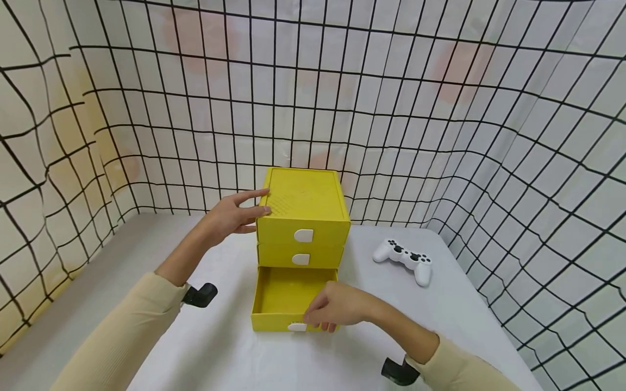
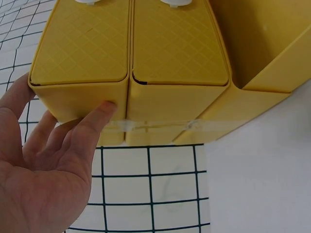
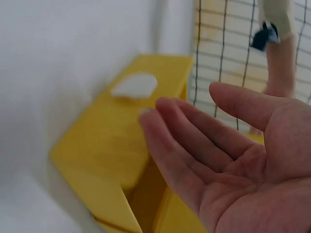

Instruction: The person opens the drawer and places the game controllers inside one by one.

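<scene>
A yellow three-drawer unit [image 1: 308,193] stands on the white table, its two upper drawers closed. The bottom drawer [image 1: 269,322] is pulled out, with nothing visible inside. On the unit's left side rests my left hand [image 1: 227,218], fingers spread, two fingertips at the top edge; in the left wrist view its fingers [image 2: 92,124] touch the side wall. My right hand [image 1: 342,304] hovers at the bottom drawer's front, right of its white tab handle [image 1: 296,327]. In the right wrist view, the right fingers [image 3: 165,141] are loosely bent, with nothing between them and the thumb.
A white game controller [image 1: 404,260] lies on the table to the right of the unit. Black wire grid [image 1: 303,87] over white sheeting encloses the back and both sides. Each wrist carries a small black camera mount [image 1: 200,295].
</scene>
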Motion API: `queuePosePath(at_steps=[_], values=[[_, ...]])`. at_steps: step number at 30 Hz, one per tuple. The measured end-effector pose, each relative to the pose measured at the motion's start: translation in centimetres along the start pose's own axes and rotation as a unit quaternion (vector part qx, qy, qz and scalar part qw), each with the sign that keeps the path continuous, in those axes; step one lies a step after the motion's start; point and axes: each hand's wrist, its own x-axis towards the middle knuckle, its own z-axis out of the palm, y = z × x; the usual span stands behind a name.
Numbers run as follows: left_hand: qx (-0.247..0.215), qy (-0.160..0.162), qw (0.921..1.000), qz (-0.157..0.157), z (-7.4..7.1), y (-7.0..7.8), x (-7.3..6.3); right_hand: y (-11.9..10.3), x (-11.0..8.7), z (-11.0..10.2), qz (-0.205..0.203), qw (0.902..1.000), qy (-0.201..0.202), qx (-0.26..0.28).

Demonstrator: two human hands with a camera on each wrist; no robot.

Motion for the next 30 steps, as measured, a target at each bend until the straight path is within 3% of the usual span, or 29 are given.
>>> queuePosePath(at_steps=[4,11,22,30], values=[[0.002,0.001,1.0,0.001,0.0,0.0,0.0,0.8,0.2,-1.9,0.003,0.9994,0.034,0.001],[-0.006,0.002,1.0,0.001,0.0,0.0,0.0,3.7,-0.4,-5.6,0.052,0.9883,0.143,-0.01],[-0.01,-0.002,0.9999,0.008,0.1,-0.1,0.2,10.4,-2.9,-9.9,0.125,0.9447,0.303,-0.018],[-0.01,-0.001,0.9999,0.006,0.1,-0.2,0.1,15.1,-4.1,-11.0,0.153,0.9161,0.37,-0.013]])
